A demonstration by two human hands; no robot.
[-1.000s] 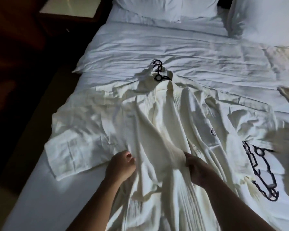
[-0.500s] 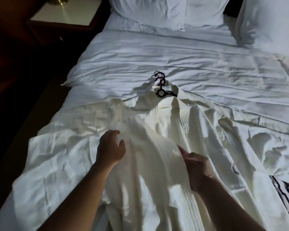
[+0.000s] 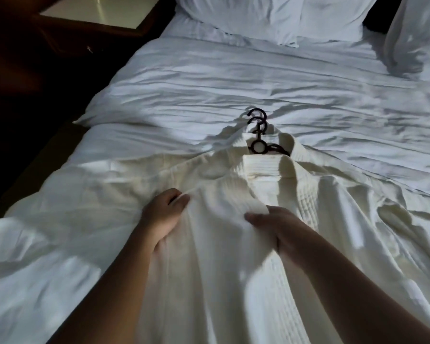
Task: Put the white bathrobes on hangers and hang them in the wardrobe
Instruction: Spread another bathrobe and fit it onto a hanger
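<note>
- Firstly, at the far left a dark nightstand with a pale top stands beside the bed, near its head.
- Left of centre, the left hand lies on the white bathrobe. Its fingers are curled, and the fingertips and thumb are closed together on a raised fold of the robe's left front panel.
- The bathrobe is spread flat, front up, across the near half of the bed, with its collar towards the pillows and its sleeves out to either side.
- At the collar sits a black hanger, its shoulders hidden inside the robe. Two dark hooks show one behind the other above a round ring, resting on the sheet.
- Just right of centre, the right hand holds the ribbed lapel band where the fronts overlap. Its thumb lies across the top of the cloth; the fingers go under the edge and are hidden, so the clasp reads as closed on the band.
- At the far right, another pillow leans at the bed's head.
</note>
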